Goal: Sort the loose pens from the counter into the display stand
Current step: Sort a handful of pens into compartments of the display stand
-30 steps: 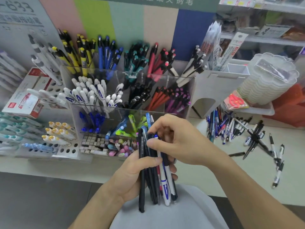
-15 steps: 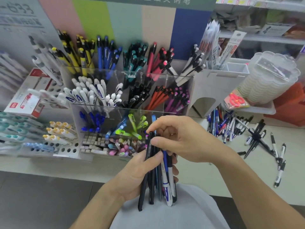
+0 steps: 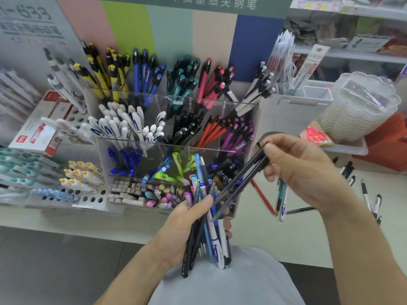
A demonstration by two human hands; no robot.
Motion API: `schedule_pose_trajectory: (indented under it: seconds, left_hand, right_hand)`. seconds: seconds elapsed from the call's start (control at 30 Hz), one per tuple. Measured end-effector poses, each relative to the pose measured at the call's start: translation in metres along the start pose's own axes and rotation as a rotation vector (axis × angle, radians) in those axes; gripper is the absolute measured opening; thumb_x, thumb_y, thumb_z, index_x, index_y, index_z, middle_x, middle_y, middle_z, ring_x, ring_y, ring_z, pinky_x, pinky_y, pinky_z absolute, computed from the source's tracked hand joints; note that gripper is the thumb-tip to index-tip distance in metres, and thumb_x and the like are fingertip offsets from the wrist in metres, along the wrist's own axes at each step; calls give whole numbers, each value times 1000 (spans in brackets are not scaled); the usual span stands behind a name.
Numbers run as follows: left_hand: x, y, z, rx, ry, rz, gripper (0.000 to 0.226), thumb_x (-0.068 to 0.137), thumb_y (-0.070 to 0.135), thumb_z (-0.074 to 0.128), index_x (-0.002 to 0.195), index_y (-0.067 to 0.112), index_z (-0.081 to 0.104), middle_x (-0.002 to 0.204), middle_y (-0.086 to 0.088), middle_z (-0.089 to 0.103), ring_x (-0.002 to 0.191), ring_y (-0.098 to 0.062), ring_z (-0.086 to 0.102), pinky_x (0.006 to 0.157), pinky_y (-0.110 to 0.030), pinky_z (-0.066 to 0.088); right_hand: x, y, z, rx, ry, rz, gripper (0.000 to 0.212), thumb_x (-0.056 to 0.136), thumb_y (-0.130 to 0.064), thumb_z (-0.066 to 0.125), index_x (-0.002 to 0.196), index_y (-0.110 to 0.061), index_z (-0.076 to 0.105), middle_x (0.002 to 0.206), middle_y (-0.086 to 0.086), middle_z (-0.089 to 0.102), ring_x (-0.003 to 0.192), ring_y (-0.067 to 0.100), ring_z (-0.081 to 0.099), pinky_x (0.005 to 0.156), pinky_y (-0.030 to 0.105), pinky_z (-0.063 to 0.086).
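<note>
Right hand (image 3: 301, 172): grip pinches two dark pens (image 3: 240, 183) by their upper ends, held slantwise, lower tips pointing down toward the left hand. Judged: these two are singled out as a matching pair, ready for one compartment.

Left hand (image 3: 187, 230): grip clenched round a mixed bundle of pens (image 3: 211, 234), thumb across the front, tips hanging below the fist. Bundle serves as a holding stock so the right hand can pick by type.

Display stand (image 3: 123, 164): clear acrylic, stepped tiers, pens grouped by colour, so each compartment likely takes one model. It stands just behind the hands on the pale surface (image 3: 253, 230).

Loose pens (image 3: 282, 201) lie on the surface to the right, partly behind the right forearm; more at the far right (image 3: 372, 201).

Hard to make out: the two pinched pens are motion-blurred, brand and cap type unreadable. Their target compartment cannot be told. The front lower compartments are partly hidden by the bundle. How many pens the left hand holds cannot be counted
</note>
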State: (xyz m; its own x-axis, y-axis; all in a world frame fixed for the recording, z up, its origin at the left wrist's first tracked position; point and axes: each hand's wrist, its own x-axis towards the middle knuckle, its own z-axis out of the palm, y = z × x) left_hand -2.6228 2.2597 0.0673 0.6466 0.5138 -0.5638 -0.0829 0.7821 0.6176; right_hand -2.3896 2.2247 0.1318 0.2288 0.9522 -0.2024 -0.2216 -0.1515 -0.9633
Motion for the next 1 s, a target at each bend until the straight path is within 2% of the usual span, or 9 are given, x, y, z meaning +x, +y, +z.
schedule_pose_trajectory:
  seconds: [0.2, 0.3, 0.37, 0.47, 0.53, 0.6, 0.73, 0.9, 1.0]
  left_hand:
    - [2, -4, 2, -56, 45, 116, 26, 78, 26, 68, 94, 6, 75, 85, -17, 66, 72, -29, 67, 72, -44, 60]
    - [4, -4, 8, -41, 157, 147, 39, 73, 23, 80, 100, -2, 67, 85, -21, 68, 71, -29, 70, 66, -39, 61]
    - [3, -3, 12, -29, 216, 178, 42, 70, 26, 86, 101, 3, 69, 85, -20, 72, 71, -29, 71, 65, -37, 61]
    - [6, 0, 15, -127, 242, 234, 17, 68, 25, 74, 84, 19, 77, 80, -10, 70, 70, -23, 68, 64, -35, 60]
    - [7, 0, 13, -123, 240, 254, 9, 72, 18, 75, 80, 20, 75, 78, -11, 64, 68, -23, 65, 66, -36, 58]
    - [7, -3, 13, -59, 260, 243, 15, 72, 17, 77, 83, 10, 69, 73, -14, 59, 61, -24, 62, 58, -33, 56]
    - [7, -9, 21, 45, 298, 266, 23, 71, 17, 76, 87, 4, 66, 67, -9, 65, 57, -21, 65, 52, -29, 55]
    - [8, -12, 16, 61, 327, 277, 30, 70, 22, 76, 95, 6, 69, 74, -9, 69, 67, -22, 67, 60, -34, 56]
    - [8, -16, 14, 82, 317, 302, 21, 71, 22, 75, 90, 15, 72, 77, -6, 71, 70, -21, 68, 65, -35, 56]
  right_hand:
    - [-30, 9, -7, -36, 175, -34, 27, 72, -43, 80, 86, -20, 76, 81, 8, 72, 66, 21, 69, 66, 27, 59]
    - [-45, 27, 11, -95, 298, -65, 15, 80, -15, 71, 87, -2, 66, 72, 15, 72, 58, 26, 70, 59, 26, 59]
    - [-56, 39, 29, -124, 281, -70, 8, 83, 6, 69, 85, 6, 61, 69, 19, 71, 55, 30, 71, 56, 28, 59]
    - [-67, 57, 43, -87, 166, 68, 26, 84, 21, 64, 75, -2, 58, 73, 20, 70, 57, 37, 71, 57, 39, 61]
    - [-70, 62, 50, -158, 9, 191, 27, 81, 6, 65, 73, -20, 60, 73, 15, 69, 62, 29, 70, 60, 39, 57]
    - [-72, 64, 55, -338, -119, 210, 19, 77, -12, 67, 81, -28, 58, 70, 3, 65, 62, 17, 64, 62, 34, 51]
    - [-63, 56, 73, -695, -163, 135, 43, 78, -40, 83, 96, -30, 45, 69, -3, 60, 57, 5, 53, 58, 19, 41]
    - [-51, 57, 74, -815, -121, 186, 48, 75, -43, 84, 101, -34, 44, 69, -5, 66, 63, 3, 57, 57, 19, 42]
    - [-50, 58, 71, -839, -143, 241, 47, 75, -42, 83, 104, -34, 47, 72, -5, 68, 62, 2, 58, 55, 17, 41]
